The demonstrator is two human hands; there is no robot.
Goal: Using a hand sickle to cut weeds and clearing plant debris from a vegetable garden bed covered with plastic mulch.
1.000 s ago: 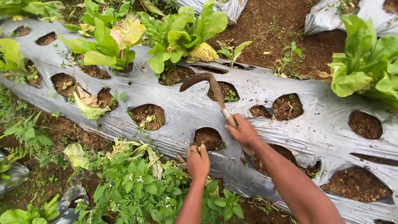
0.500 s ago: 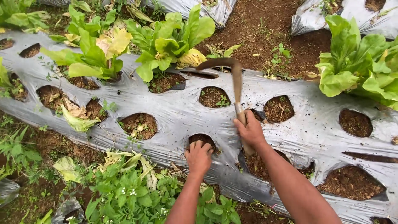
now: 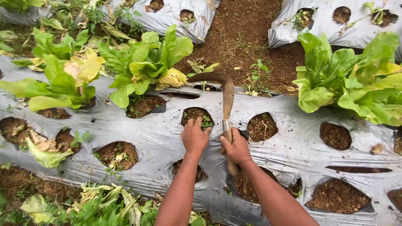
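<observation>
The left hand [image 3: 194,137] has come forward from the nearer planting hole to the next hole [image 3: 197,117] up the bed, and its fingers now lie spread and loosely open at that hole's near rim, the tips touching the small weeds [image 3: 205,122] in the soil. The right hand [image 3: 236,147] has shifted with it and turned the sickle [image 3: 227,98]: a second ago the blade slanted away to the left, and now it stands almost straight up from the fist, its hooked tip curling left above the hole. That puts both hands at a fresh hole, so the weeding looks to have moved on by one hole.

The right hand is closed tight round the wooden handle, just beside the left.

Both rest on the silver plastic mulch [image 3: 138,134]. Beyond, lettuce [image 3: 144,62] grows left and right, then a bare soil path [image 3: 247,29].
</observation>
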